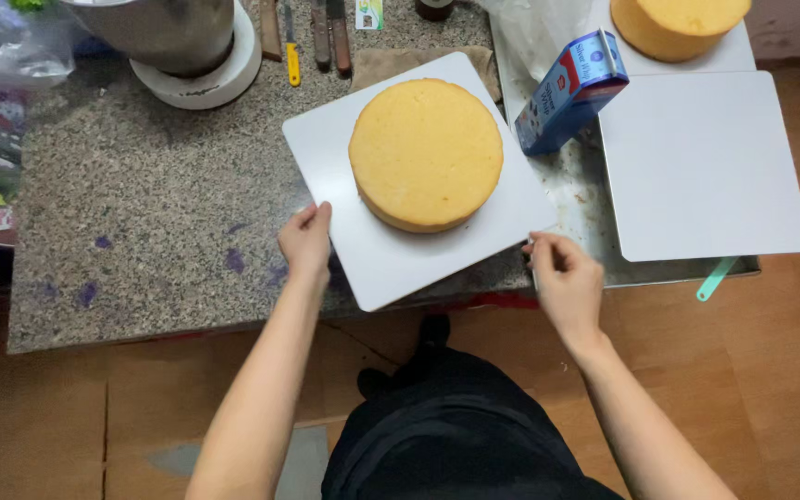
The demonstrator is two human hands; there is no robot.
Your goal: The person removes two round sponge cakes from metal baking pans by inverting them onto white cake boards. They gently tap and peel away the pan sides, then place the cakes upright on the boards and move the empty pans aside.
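Speckled grey granite countertop [159,185] carries a square white cake board [391,255] turned cornerwise, a round golden sponge cake [426,153] sitting at its middle. Left hand [306,243] pinches the board's left corner; right hand [562,278] pinches its right corner. Just beside stands a tilted blue carton [568,91], with a second bare white board [701,167] on a metal tray [585,208].

There are two round yellow cakes [426,153] [678,23], three square white boards [391,259] [704,167] [729,57], one blue milk carton [568,93], one metal mixing bowl [164,32], one speckled stone bench [159,213], and two hands [306,243] [567,282].
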